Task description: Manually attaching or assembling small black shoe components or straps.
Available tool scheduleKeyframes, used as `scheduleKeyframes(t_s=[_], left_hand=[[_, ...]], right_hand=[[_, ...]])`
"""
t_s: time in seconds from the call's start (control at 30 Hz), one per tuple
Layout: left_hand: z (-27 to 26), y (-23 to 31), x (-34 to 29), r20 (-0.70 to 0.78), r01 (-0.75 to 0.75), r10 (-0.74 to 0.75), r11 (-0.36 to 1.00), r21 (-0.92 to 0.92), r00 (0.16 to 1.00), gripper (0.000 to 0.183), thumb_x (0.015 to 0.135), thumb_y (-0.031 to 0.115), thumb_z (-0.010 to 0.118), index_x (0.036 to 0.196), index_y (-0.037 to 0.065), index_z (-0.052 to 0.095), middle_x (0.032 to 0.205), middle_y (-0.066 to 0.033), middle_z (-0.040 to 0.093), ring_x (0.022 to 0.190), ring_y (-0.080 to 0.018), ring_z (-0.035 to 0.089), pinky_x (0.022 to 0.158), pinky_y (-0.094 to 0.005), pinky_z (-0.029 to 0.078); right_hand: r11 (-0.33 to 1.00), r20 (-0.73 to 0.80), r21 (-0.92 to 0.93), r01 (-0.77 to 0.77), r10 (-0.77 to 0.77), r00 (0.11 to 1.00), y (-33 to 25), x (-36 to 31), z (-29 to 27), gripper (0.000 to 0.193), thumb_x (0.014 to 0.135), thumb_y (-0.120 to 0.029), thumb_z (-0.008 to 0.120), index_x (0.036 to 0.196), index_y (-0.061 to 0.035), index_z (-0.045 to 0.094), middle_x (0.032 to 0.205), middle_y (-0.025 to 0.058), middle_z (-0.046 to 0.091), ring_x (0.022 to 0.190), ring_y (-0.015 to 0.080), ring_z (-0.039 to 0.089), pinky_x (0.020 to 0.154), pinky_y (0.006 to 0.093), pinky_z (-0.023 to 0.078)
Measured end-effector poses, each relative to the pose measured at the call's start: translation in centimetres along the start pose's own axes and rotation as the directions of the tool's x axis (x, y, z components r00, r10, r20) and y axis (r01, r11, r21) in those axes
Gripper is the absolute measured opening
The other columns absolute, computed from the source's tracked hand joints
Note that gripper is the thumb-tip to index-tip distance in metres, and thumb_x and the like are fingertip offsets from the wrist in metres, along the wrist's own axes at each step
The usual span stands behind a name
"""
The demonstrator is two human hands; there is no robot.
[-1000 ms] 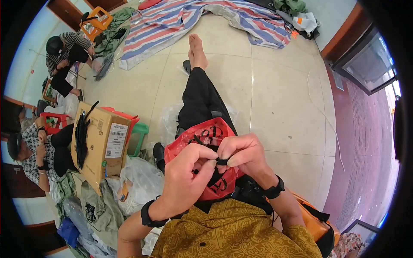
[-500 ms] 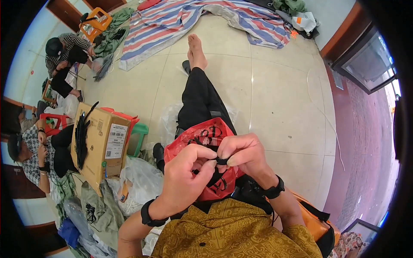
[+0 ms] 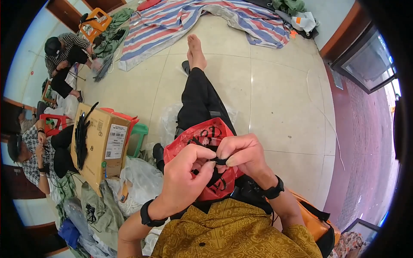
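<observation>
Between my two hands is a small black strip (image 3: pixel 221 161), curved like a short piece of strap or cord; its exact kind is too small to tell. My left hand (image 3: pixel 188 170) pinches one end with thumb and forefinger. The other end is in the pinch of my right hand (image 3: pixel 244 154). Both hands are closed and nearly touch each other over my lap. Beneath them a red plastic bag (image 3: pixel 185 138) with black print lies open, with black pieces inside it, partly hidden by my hands.
On my left stands a cardboard box (image 3: pixel 98 142) with a bundle of black strips (image 3: pixel 81 142) on top. A green stool (image 3: pixel 138 138), clear plastic bags (image 3: pixel 142 182) and green cloth surround it. Two people sit further left. A striped sheet (image 3: pixel 159 30) covers the far floor.
Hardly anything differs. My fingers have shifted very slightly around the black strip, and both hands keep their pinch.
</observation>
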State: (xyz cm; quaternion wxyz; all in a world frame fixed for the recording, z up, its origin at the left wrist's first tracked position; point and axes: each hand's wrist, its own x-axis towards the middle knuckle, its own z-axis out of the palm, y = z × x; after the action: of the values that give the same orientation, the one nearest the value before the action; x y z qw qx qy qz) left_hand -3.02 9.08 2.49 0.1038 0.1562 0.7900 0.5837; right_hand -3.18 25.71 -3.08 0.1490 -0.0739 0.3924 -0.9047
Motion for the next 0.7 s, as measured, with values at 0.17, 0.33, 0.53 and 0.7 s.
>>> scheduleKeyframes(t_s=[0.17,0.33,0.53,0.7], left_hand=[[-0.03,0.10,0.07,-0.006,-0.005,0.005,1.000,0.009,1.000,0.014,0.075,-0.006,0.056,0.087,-0.001,0.054,0.079,-0.0068,0.058,0.071,-0.0115,0.061,0.061,-0.0225,0.050],[-0.06,-0.10,0.16,-0.003,-0.047,0.047,0.998,0.036,0.999,0.014,0.074,-0.006,0.056,0.086,-0.001,0.054,0.078,-0.0072,0.058,0.070,-0.0117,0.061,0.059,-0.0225,0.050],[-0.11,0.03,0.29,0.004,-0.071,0.071,0.997,0.043,0.997,0.012,0.073,-0.007,0.056,0.083,-0.001,0.054,0.076,-0.0070,0.058,0.067,-0.0116,0.061,0.057,-0.0224,0.050],[-0.41,-0.08,0.10,0.005,-0.077,0.077,0.995,0.056,0.997,0.011,0.073,-0.007,0.056,0.082,-0.001,0.055,0.075,-0.0068,0.058,0.067,-0.0114,0.060,0.057,-0.0223,0.049]], right_hand=[[1.000,-0.003,-0.030,0.001,-0.001,1.000,0.07,0.02,0.04,0.008,0.062,0.006,0.059,0.069,0.0069,0.061,0.069,0.0121,0.058,0.059,0.0163,0.057,0.055,0.0244,0.044],[0.999,-0.016,-0.050,-0.001,0.000,1.000,-0.03,-0.10,0.10,0.007,0.062,0.006,0.059,0.068,0.0067,0.061,0.068,0.0111,0.058,0.060,0.0157,0.057,0.055,0.0241,0.044],[0.989,-0.018,-0.146,-0.006,0.003,1.000,-0.22,-0.26,0.09,0.006,0.062,0.005,0.058,0.068,0.0056,0.060,0.067,0.0090,0.059,0.060,0.0138,0.056,0.056,0.0229,0.043],[0.976,-0.054,-0.216,-0.023,0.012,0.998,-0.43,-0.47,0.71,0.004,0.063,0.004,0.059,0.067,0.0042,0.060,0.066,0.0061,0.059,0.061,0.0108,0.055,0.055,0.0215,0.041]])
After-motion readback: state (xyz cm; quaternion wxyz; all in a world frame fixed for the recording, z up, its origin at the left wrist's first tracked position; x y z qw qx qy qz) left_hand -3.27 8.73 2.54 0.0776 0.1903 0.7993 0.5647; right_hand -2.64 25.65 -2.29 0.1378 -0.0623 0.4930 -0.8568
